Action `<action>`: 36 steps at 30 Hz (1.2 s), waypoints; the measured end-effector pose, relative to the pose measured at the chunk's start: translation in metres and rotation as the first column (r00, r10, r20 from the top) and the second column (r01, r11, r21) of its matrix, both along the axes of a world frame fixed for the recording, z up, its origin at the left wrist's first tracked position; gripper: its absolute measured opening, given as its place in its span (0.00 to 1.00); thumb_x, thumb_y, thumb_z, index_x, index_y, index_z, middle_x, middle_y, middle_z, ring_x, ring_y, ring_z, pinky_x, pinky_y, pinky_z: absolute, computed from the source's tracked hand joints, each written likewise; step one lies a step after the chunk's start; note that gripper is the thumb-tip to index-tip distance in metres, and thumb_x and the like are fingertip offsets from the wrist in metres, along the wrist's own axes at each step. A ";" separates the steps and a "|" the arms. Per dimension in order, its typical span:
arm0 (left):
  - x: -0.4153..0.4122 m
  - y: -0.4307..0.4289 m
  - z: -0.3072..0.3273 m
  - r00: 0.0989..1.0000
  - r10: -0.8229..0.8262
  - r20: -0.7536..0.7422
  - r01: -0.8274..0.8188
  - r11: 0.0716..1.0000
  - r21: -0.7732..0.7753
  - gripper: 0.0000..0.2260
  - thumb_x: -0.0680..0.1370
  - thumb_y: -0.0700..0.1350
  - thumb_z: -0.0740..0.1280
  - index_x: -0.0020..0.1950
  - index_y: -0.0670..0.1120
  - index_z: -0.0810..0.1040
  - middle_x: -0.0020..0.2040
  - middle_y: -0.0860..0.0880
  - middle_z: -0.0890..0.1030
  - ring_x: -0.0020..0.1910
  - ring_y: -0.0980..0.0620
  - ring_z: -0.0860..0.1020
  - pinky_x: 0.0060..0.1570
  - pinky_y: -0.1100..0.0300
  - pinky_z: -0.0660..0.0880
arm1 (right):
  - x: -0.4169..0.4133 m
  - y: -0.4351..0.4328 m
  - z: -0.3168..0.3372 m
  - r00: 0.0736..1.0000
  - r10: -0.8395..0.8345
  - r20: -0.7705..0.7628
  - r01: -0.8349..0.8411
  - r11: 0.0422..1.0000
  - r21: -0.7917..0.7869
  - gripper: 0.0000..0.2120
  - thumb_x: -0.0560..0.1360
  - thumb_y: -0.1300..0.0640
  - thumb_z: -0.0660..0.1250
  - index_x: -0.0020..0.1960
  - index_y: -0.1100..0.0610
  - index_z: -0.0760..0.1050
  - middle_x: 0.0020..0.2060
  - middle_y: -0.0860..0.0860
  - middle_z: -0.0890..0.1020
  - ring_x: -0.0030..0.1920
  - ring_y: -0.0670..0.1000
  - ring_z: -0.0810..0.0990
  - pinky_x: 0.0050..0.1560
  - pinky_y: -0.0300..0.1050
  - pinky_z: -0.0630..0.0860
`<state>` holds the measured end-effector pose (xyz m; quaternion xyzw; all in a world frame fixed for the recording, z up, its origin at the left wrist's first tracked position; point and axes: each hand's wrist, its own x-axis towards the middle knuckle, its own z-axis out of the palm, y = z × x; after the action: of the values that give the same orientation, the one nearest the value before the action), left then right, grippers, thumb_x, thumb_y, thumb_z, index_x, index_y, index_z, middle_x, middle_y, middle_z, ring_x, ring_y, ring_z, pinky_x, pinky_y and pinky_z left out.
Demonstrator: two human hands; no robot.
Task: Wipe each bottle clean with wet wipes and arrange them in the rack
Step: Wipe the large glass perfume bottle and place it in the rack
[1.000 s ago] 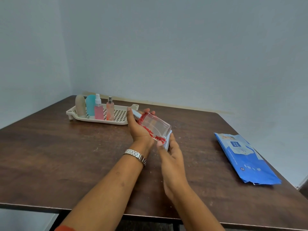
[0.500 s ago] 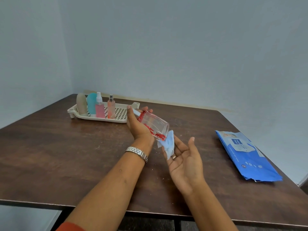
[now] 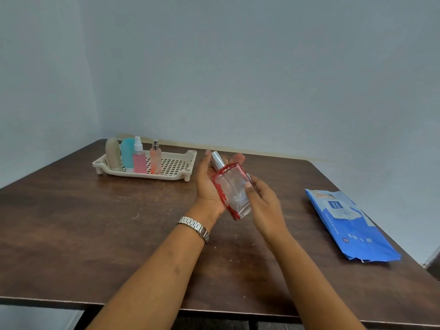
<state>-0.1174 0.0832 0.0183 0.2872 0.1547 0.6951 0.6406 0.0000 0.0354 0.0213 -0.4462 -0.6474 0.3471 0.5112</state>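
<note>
A clear glass bottle point(image 3: 232, 191) with red edging and a silver cap lies tilted in my left hand point(image 3: 207, 186), whose fingers curl behind it near the cap. My right hand point(image 3: 266, 206) is at the bottle's right side, thumb on the front face and fingers behind it. Only a sliver of the pale wet wipe point(image 3: 248, 175) shows between that hand and the glass. The cream perforated rack point(image 3: 176, 177) stands at the back left. In its left half stand a beige bottle point(image 3: 113, 153), a teal bottle point(image 3: 127, 152), a pink spray bottle point(image 3: 139, 161) and a peach spray bottle point(image 3: 156, 160).
A blue pack of wet wipes point(image 3: 347, 222) lies flat near the right edge of the dark wooden table point(image 3: 83, 222). The right half of the rack holds nothing. Walls close the table in at the back and left.
My right hand, which was lying palm up with the wipe below the bottle, has risen and closed on the bottle's right side. My left hand turned the bottle more upright.
</note>
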 end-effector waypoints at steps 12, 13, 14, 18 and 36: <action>0.007 -0.009 0.006 0.984 0.025 -0.179 0.016 0.974 0.226 0.31 0.62 0.63 0.74 0.57 0.46 0.78 0.43 0.50 0.83 0.42 0.53 0.82 0.42 0.57 0.80 | 0.004 0.013 0.022 0.934 0.141 0.327 -0.214 0.957 0.197 0.22 0.78 0.58 0.61 0.71 0.51 0.64 0.62 0.44 0.71 0.62 0.44 0.70 0.64 0.42 0.68; 0.008 -0.010 0.006 0.981 0.015 -0.193 0.032 0.971 0.236 0.31 0.61 0.63 0.74 0.57 0.45 0.77 0.41 0.49 0.83 0.41 0.52 0.82 0.41 0.57 0.80 | 0.007 0.015 0.024 0.922 0.140 0.361 -0.231 0.947 0.223 0.21 0.78 0.59 0.62 0.69 0.52 0.65 0.62 0.43 0.71 0.62 0.43 0.70 0.63 0.41 0.68; 0.009 -0.011 0.007 0.979 0.010 -0.202 0.038 0.971 0.234 0.33 0.60 0.63 0.76 0.56 0.45 0.77 0.40 0.49 0.82 0.41 0.52 0.81 0.41 0.57 0.80 | 0.009 0.016 0.025 0.910 0.127 0.395 -0.239 0.938 0.249 0.20 0.77 0.60 0.62 0.69 0.53 0.67 0.62 0.44 0.71 0.62 0.44 0.70 0.64 0.39 0.67; 0.012 -0.005 0.003 0.949 0.086 -0.302 -0.019 0.976 0.218 0.31 0.58 0.65 0.77 0.51 0.45 0.79 0.50 0.49 0.81 0.48 0.49 0.79 0.48 0.53 0.77 | 0.014 0.018 0.021 0.866 0.043 0.498 -0.234 0.914 0.330 0.21 0.76 0.61 0.64 0.68 0.54 0.68 0.63 0.47 0.74 0.60 0.41 0.70 0.59 0.24 0.62; 0.025 -0.005 -0.017 0.877 0.147 -0.458 -0.048 0.974 0.221 0.35 0.55 0.79 0.64 0.40 0.50 0.84 0.48 0.51 0.84 0.46 0.50 0.82 0.49 0.53 0.77 | 0.034 0.016 0.007 0.802 -0.113 0.587 -0.102 0.942 0.321 0.18 0.74 0.52 0.68 0.63 0.53 0.75 0.56 0.49 0.80 0.56 0.47 0.76 0.52 0.32 0.66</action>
<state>-0.0924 0.0782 0.0010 0.5032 0.2485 0.6479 0.5151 0.0339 0.0510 0.0286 -0.4404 -0.8233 0.0715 0.3508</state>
